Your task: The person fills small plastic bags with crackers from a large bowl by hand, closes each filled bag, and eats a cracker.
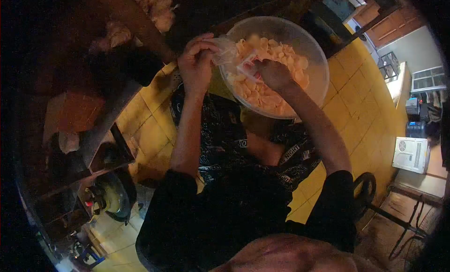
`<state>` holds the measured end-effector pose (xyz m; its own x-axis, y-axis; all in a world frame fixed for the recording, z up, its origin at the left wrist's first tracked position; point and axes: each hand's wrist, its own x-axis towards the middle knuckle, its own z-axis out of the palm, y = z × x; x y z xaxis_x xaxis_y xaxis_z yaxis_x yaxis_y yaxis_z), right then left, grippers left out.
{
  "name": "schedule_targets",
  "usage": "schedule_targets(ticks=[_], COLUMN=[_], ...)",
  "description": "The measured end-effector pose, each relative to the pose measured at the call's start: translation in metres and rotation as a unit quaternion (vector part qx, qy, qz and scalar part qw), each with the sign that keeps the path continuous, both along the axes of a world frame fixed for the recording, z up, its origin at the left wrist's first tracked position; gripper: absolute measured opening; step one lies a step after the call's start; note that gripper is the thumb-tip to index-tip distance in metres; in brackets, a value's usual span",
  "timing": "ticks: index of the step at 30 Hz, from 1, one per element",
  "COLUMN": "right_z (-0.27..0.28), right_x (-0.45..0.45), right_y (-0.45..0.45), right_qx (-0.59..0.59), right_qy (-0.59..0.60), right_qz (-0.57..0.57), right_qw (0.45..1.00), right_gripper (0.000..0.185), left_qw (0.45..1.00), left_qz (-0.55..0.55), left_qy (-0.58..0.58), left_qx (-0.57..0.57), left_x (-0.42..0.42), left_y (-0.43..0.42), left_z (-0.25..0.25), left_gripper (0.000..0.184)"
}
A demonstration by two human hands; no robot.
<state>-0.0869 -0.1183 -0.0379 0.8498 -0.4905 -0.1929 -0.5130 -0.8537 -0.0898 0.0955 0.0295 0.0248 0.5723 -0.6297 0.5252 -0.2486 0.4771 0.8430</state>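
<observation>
A large translucent round tub holds many pale orange chips or crackers. My left hand is at the tub's left rim, its fingers closed on a clear plastic bag that extends over the chips. Inside the tub, my right hand is closed on a small clear piece with red marks, close to the bag. Whether this piece is a scoop or a packet I cannot tell. My right fingertips are partly hidden.
Yellow tiles cover the floor. A dark wooden shelf stands at the left, with a round fan-like object below it. A white appliance and a black metal frame are on the right.
</observation>
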Motion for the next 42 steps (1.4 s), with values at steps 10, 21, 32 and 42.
schedule_targets(ticks=[10,21,32,42], right_z=[0.008,0.057,0.017,0.018], right_x=[0.005,0.000,0.050,0.023], right_y=[0.014,0.000,0.018,0.036], right_qx=[-0.175,-0.295,0.054,0.095], right_qy=[-0.112,-0.217,-0.138,0.049], right_qz=[0.141,-0.046,0.102,0.049], right_qw=[0.968,0.929,0.984,0.993], right_gripper=[0.034,0.027,0.092,0.082], left_qw=[0.991,0.986,0.988,0.986], left_qz=[0.042,0.052,0.025,0.031], left_qy=[0.075,0.126,0.049,0.034], left_qx=[0.105,0.092,0.146,0.161], left_x=[-0.016,0.025,0.001,-0.008], left_y=[0.002,0.044,0.054,0.053], left_z=[0.012,0.012,0.027,0.030], left_gripper=[0.008,0.010,0.011,0.017])
